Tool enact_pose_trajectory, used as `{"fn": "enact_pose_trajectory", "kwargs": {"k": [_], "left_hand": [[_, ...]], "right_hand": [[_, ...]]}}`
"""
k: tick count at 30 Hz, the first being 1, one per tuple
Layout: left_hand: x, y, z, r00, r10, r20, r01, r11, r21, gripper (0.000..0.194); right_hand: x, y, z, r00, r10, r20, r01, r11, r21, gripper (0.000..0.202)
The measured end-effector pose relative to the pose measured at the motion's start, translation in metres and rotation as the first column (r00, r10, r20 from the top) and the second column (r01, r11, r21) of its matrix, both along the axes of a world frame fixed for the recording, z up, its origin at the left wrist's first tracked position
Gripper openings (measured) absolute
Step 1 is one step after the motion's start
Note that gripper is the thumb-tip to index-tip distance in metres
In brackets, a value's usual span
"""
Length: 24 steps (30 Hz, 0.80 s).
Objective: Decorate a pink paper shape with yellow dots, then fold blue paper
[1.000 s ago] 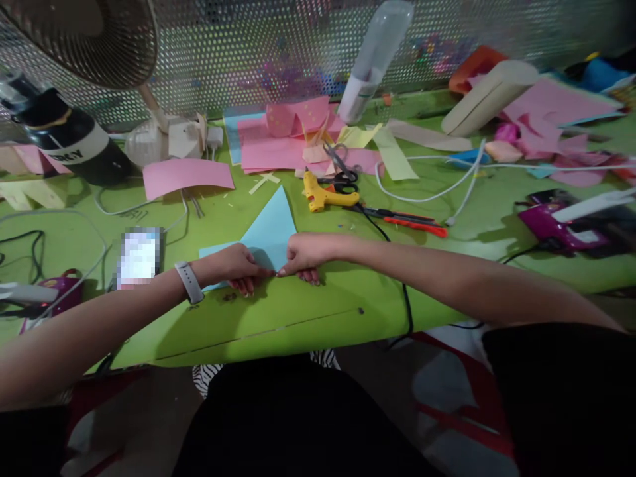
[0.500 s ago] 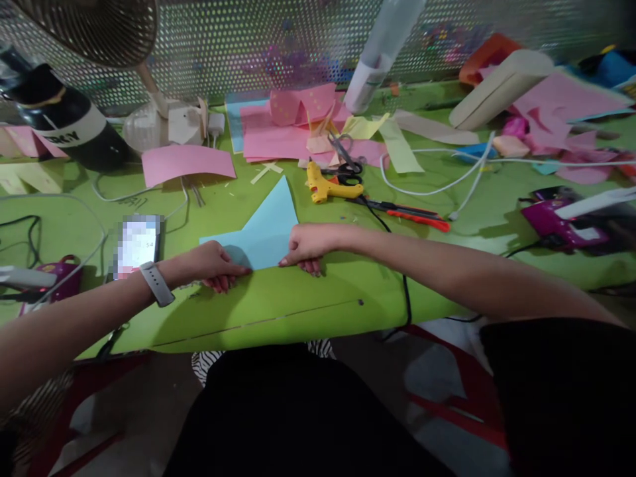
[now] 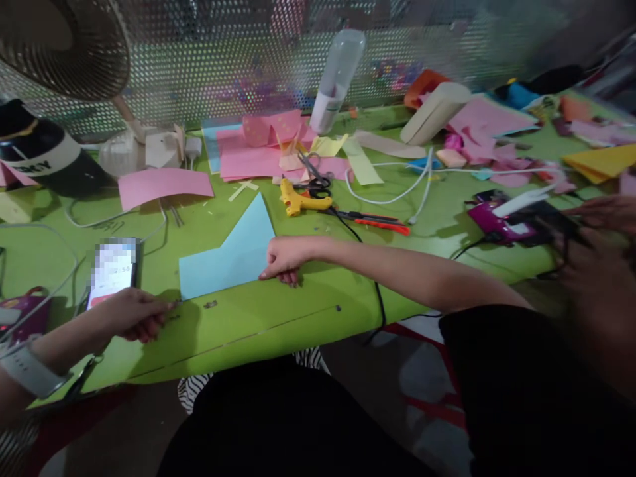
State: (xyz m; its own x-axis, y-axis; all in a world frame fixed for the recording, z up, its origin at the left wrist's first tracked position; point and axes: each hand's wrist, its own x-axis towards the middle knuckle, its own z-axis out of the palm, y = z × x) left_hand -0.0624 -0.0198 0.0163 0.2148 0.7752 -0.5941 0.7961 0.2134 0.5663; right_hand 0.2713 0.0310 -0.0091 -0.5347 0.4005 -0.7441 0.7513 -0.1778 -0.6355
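Observation:
A folded sheet of light blue paper lies on the green table, with a pointed flap standing out at its top. My right hand pinches the paper's lower right edge, its fingers curled. Just past the lower left corner of the paper is my left hand, its fingers drawn together with nothing visible in them. A phone with a lit screen lies right behind my left hand.
Beyond the paper are a yellow glue gun, scissors and a red-handled cutter. Pink paper lies at the left. A fan and bottle stand behind. Another person's hand is near a purple device.
My left hand has slid left along the paper's lower edge, off its corner. My right hand stays on the paper. The view has turned to the right, showing another person's hands.

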Motion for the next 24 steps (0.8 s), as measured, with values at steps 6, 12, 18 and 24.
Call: {"fn": "enact_pose_trajectory", "kwargs": {"k": [6, 12, 18, 24], "left_hand": [[0.053, -0.002, 0.016, 0.984, -0.034, 0.174, -0.005, 0.977, 0.214, 0.039], [0.080, -0.001, -0.004, 0.943, -0.140, 0.303, 0.005, 0.913, 0.407, 0.038], [0.075, 0.008, -0.016, 0.927, -0.130, 0.351, 0.030, 0.961, 0.275, 0.036], [0.074, 0.008, -0.014, 0.920, -0.175, 0.350, 0.098, 0.969, 0.225, 0.035]], "right_hand": [[0.019, -0.005, 0.026, 0.995, -0.046, -0.091, 0.057, 0.990, 0.129, 0.038], [0.104, 0.022, 0.073, 0.853, -0.455, -0.257, 0.497, 0.555, 0.667, 0.024], [0.171, 0.019, 0.069, 0.843, -0.537, 0.006, 0.321, 0.513, 0.796, 0.021], [0.191, -0.012, 0.039, 0.739, -0.349, 0.576, -0.290, 0.607, 0.740, 0.031]]}}
